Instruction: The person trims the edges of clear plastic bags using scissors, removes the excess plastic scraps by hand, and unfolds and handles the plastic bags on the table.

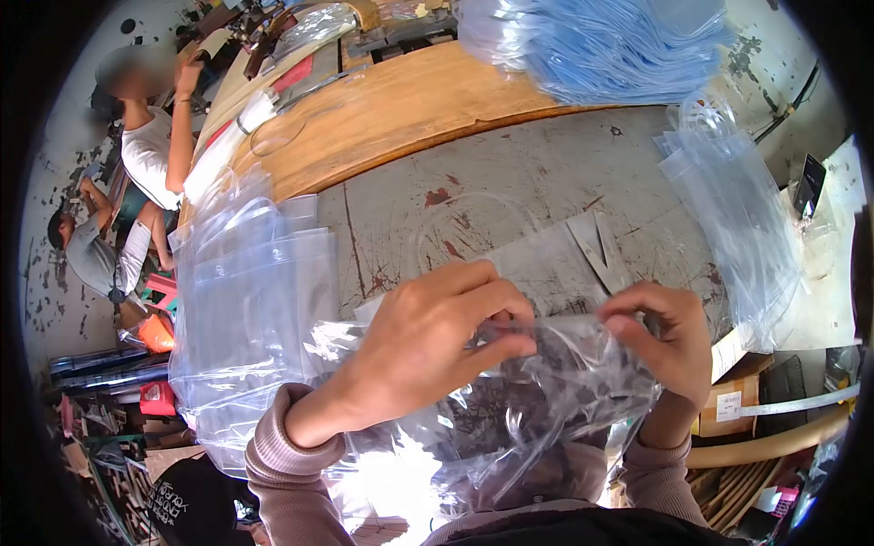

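Clear plastic film (pixel 546 391), perhaps a bag, is bunched up at the table's near edge, in front of my body. My left hand (pixel 437 332) is closed in a pinch on its upper edge. To the right, the curled fingers of my right hand (pixel 665 337) pinch the same edge. Just beyond my right fingertips are the spread blades of a pair of scissors (pixel 594 255); their handles are hidden, and I cannot tell whether my hand touches them. Under the blades a flat clear bag (pixel 537 264) with a looped handle rests on the grey tabletop (pixel 391 218).
Stacked clear bags (pixel 250 300) lie at left, and more clear bags (pixel 733 218) at right. A big heap of bluish bags (pixel 628 45) sits on the raised wooden board (pixel 410 100). A phone (pixel 808 187) stands at far right. Two people (pixel 150 150) sit at left.
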The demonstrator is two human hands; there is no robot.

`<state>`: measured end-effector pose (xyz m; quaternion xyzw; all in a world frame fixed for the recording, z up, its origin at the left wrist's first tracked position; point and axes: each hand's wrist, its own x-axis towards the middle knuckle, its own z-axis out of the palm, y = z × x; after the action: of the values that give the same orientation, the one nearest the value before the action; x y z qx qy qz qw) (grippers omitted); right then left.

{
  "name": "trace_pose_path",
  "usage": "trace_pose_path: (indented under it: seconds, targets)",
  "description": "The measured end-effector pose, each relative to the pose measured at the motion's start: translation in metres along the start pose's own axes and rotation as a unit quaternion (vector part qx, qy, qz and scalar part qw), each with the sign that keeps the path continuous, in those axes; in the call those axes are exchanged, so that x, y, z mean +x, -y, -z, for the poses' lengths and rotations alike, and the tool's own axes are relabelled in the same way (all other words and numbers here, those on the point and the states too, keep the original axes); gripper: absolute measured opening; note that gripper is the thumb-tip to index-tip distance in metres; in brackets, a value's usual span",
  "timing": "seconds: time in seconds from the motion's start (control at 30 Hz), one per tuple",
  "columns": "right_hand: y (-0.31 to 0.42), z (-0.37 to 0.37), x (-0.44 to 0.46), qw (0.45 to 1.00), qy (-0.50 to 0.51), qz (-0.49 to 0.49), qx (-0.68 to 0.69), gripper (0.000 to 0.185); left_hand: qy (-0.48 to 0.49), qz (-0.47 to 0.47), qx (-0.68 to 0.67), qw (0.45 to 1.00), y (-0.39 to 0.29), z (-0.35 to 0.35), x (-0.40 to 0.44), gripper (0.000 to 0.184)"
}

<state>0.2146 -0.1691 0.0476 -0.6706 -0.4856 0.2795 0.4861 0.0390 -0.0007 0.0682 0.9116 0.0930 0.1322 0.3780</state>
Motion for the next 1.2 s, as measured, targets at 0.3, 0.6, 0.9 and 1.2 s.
trace_pose_path:
  seconds: [0.3,0.6,0.9,1.2]
  targets:
    - [-0.027,0.041,-0.053,0.978,-0.176,-0.057,0.098,0.016,0.034,0.044,0.001,0.998,0.026,0.042,-0.036,0.034]
    - [-0.041,0.046,-0.071,0.965,-0.241,-0.039,0.098,0.025,-0.092,0.057,-0.177,0.978,0.015,0.005,-0.040,0.039]
    - [-0.046,0.048,-0.072,0.965,-0.232,-0.043,0.115,0.023,-0.098,0.066,-0.108,0.987,0.015,0.004,-0.040,0.039]
    - [-0.052,0.051,-0.081,0.963,-0.242,-0.043,0.115,0.025,-0.149,-0.028,-0.039,0.988,0.017,-0.011,-0.040,0.034]
